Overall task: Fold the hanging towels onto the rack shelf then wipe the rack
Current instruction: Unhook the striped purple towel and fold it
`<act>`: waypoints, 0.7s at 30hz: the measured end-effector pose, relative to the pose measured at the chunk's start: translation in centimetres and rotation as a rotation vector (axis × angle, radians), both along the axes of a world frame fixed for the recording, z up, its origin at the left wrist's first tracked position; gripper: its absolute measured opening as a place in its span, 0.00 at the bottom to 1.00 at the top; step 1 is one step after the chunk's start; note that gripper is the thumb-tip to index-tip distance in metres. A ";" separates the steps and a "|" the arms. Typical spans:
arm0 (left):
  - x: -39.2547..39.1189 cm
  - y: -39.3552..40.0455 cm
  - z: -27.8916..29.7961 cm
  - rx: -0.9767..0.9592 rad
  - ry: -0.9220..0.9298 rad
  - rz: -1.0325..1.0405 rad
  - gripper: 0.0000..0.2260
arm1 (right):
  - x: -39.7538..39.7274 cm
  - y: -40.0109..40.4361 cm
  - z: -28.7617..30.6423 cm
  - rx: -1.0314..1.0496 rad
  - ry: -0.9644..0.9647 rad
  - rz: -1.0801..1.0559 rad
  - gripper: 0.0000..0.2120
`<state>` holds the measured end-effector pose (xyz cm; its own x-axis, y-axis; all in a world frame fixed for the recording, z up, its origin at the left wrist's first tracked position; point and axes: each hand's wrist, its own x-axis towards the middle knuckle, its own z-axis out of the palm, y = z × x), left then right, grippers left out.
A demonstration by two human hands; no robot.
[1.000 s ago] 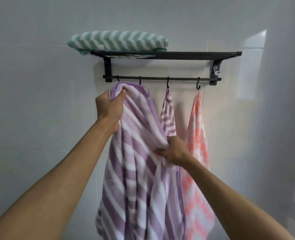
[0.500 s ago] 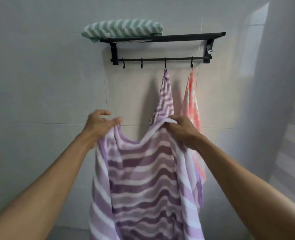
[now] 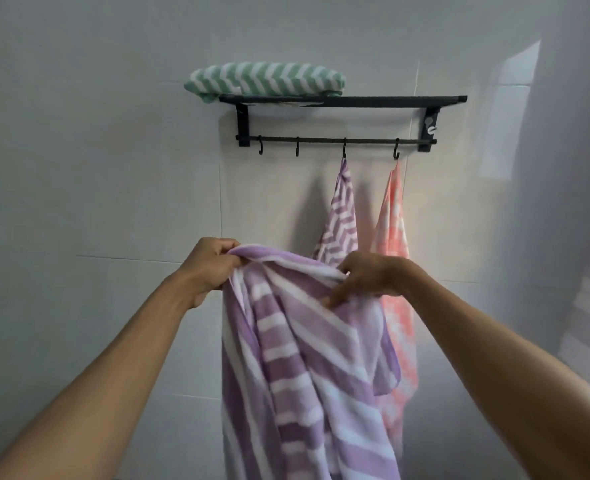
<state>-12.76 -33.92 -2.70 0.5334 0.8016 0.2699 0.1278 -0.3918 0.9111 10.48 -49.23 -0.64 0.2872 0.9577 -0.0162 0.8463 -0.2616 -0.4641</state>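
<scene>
gripping the big purple striped towel [image 3: 307,358] with both hands, i hold it off the hooks, in front of the wall and below the rack [image 3: 342,100]. my left hand [image 3: 210,268] is fisted round its upper left edge; my right hand [image 3: 366,277] pinches the bunched upper right edge, fingers curled. on the rack shelf lies a folded green towel [image 3: 266,81], at its left end. a small purple towel [image 3: 338,220] and a pink towel [image 3: 395,244] hang from two hooks.

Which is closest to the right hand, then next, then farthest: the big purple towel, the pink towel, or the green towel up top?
1. Big purple towel: held in the right hand.
2. Pink towel: hanging just behind it.
3. Green towel: folded on the shelf, upper left.
</scene>
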 end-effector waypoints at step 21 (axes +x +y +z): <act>3.5 9.6 1.5 -0.074 -0.187 -0.232 0.10 | -2.1 11.1 7.8 0.132 0.044 0.081 0.14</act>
